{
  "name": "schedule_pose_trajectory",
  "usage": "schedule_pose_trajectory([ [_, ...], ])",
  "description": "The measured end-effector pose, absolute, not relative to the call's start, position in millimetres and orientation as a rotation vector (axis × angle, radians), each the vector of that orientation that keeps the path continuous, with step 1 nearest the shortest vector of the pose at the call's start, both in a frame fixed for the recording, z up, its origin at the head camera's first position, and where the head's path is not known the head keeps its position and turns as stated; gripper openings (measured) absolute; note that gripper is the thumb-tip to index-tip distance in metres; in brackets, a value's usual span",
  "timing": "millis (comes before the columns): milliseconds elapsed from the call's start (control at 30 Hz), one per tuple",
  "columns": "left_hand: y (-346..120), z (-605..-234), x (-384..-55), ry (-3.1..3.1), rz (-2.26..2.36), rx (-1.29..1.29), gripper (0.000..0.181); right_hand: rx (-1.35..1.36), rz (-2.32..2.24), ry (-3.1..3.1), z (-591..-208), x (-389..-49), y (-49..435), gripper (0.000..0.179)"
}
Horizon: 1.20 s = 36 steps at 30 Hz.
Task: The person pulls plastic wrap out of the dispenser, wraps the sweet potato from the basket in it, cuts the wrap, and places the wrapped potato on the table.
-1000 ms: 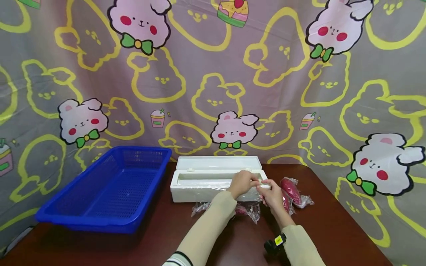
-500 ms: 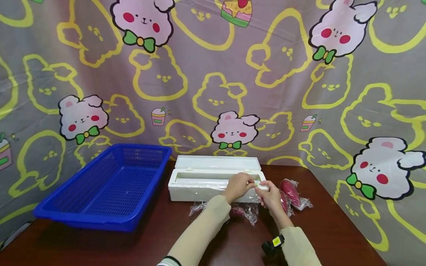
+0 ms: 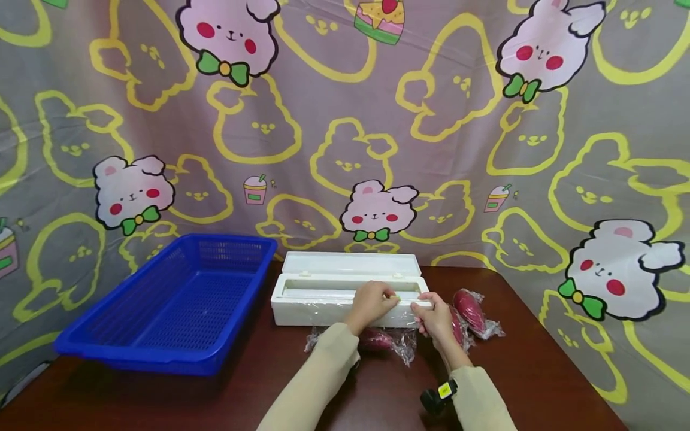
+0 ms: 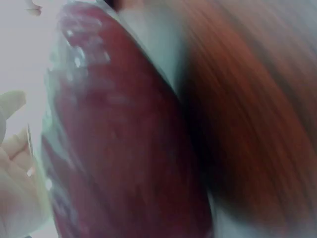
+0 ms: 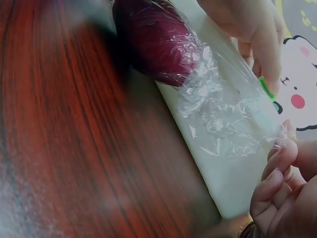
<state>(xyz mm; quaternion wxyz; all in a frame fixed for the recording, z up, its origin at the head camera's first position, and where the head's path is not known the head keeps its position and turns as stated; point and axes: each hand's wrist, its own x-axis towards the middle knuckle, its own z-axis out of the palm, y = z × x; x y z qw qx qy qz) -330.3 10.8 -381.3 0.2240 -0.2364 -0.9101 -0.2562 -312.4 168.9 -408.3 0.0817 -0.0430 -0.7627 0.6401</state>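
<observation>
A white cling film dispenser (image 3: pixel 296 312) stands on the table with its lid raised and a film roll inside. My left hand (image 3: pixel 372 304) pinches a small green slider (image 5: pixel 266 87) on its front edge. My right hand (image 3: pixel 436 320) pinches the film's edge at the box's right end; its fingers (image 5: pixel 280 161) are bent. Clear cling film (image 5: pixel 218 119) stretches over the box front and joins a purplish-red, tapered thing (image 5: pixel 153 39), perhaps a sweet potato, lying before the box. In the left wrist view this wrapped thing (image 4: pixel 119 124) fills the middle, blurred.
To the left stands a blue plastic basket (image 3: pixel 199 311). Right of the box lie more film-wrapped purplish-red things (image 3: pixel 470 311). A patterned curtain (image 3: pixel 345 149) hangs behind the brown table (image 3: pixel 388 395).
My left hand has slid left along the box's front edge with the green slider, away from my right hand. The right hand stays at the box's right end.
</observation>
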Motion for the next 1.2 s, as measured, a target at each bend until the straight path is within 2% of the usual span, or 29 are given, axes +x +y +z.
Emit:
schedule_pose_trajectory([
  [167,19.3,-383.4,-325.1,-2.435,-0.655,-0.476,0.025,-0.139,1.921,-2.270,-407.8,-312.3,166.7,0.022],
  [333,17.8,-386.3,-325.0,-2.348,-0.516,-0.425,0.016,-0.145,1.900,-2.285,-407.6,-312.7,165.9,0.022],
  [600,-29.7,-388.1,-322.0,-2.278,-0.539,-0.377,0.009,-0.136,1.874,-2.284,-403.8,-309.8,171.0,0.022],
  [867,-52.1,-383.2,-315.9,-2.354,-0.473,-0.372,0.013,-0.143,1.859,-2.323,-404.7,-310.3,171.2,0.022],
  [1100,-102.7,-383.4,-309.3,-2.365,-0.529,-0.154,0.009,-0.136,1.849,-2.322,-405.5,-311.7,172.5,0.022],
  [1200,-115.2,-381.0,-306.5,-2.379,-0.564,-0.142,0.009,-0.140,1.843,-2.327,-405.7,-312.8,173.4,0.022],
])
